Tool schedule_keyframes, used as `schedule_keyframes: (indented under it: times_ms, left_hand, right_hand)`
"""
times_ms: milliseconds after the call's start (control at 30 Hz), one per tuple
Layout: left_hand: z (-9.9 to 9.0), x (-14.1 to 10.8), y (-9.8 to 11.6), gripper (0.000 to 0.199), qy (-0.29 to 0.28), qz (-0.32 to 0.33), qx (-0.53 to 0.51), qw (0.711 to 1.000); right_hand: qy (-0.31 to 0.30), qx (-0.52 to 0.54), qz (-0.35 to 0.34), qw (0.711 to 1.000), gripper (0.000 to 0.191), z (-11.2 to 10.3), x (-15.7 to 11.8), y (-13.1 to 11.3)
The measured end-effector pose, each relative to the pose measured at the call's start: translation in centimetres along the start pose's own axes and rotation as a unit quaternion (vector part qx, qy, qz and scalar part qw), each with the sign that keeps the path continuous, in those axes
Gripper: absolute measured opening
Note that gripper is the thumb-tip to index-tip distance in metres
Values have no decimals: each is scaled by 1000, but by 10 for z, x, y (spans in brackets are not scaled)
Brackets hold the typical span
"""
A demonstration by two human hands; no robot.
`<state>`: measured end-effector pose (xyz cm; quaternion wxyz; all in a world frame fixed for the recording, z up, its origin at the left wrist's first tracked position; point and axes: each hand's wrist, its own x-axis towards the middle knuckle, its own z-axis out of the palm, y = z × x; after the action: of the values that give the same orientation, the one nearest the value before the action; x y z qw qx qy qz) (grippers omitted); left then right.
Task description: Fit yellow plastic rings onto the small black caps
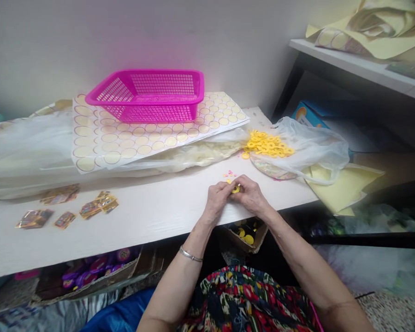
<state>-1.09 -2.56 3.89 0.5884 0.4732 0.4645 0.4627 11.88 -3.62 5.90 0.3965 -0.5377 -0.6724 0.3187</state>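
Close to the front edge of the white table, my left hand (217,199) and my right hand (249,192) meet with fingers pinched together. A small yellow plastic ring (235,189) shows between their fingertips, and both hands appear closed on it. Fingers hide part of the ring and anything else inside the grip. Just beyond lie several tiny pink pieces (230,173). A heap of yellow rings (268,144) spills from a clear plastic bag (320,144) to the right of them.
A pink basket (166,113) stands on sheets of round stickers (124,153) by the wall. Small printed packets (65,220) lie left. Below the table are a carton of yellow and black pieces (256,246) and a box of purple items (93,272). A shelf (359,64) juts in at right.
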Motion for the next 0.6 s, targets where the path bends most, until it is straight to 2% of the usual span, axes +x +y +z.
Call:
schedule_keyframes:
  times_ms: [167,300,500,600]
  left_hand:
    - [9,0,2,31,22,-8,16,1000]
    - [6,1,-5,30,18,10,30,999]
    - [8,-1,-3,29,31,19,-15,999]
    - [8,-2,0,38,36,-6,-58,998]
  right_hand:
    - [15,143,80,986,26,7,-9,6]
    - [3,200,94,975,33,7,-14,6]
    - [38,214,62,974,24,9,-14,4]
    - [58,195,21,979,25,11,-12,4]
